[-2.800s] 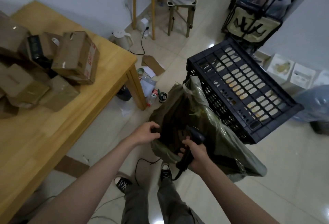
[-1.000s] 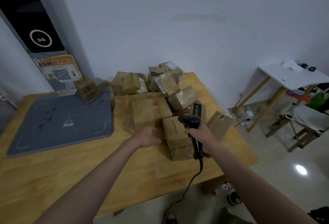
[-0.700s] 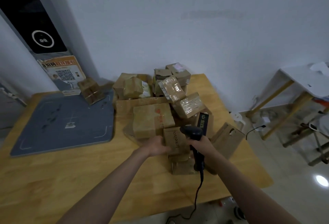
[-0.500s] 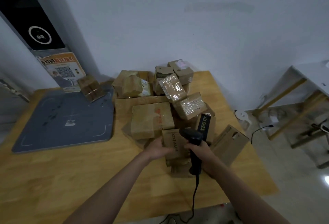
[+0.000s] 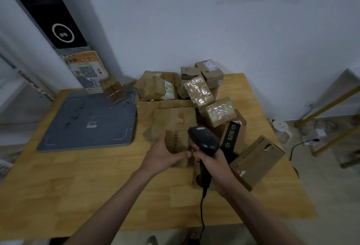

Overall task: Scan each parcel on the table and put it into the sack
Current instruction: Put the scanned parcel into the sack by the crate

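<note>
Several brown cardboard parcels are piled on the right half of the wooden table [image 5: 78, 186]. My left hand [image 5: 165, 155] grips a small brown parcel with printed letters [image 5: 178, 141] at the front of the pile, thumb under its near edge. My right hand [image 5: 210, 159] holds a black corded barcode scanner [image 5: 203, 141] by its handle, its head just right of that parcel. The sack is out of view.
A grey mat [image 5: 87, 122] lies on the table's left, with a small taped box [image 5: 114, 90] at its far corner. A dark kiosk panel [image 5: 58, 26] stands behind. A larger box [image 5: 257, 159] lies at the right edge. The white wall is close behind.
I turned from the sack on the floor to the table. My left hand reached in and took hold of the lettered parcel; the scanner moved closer to it.
</note>
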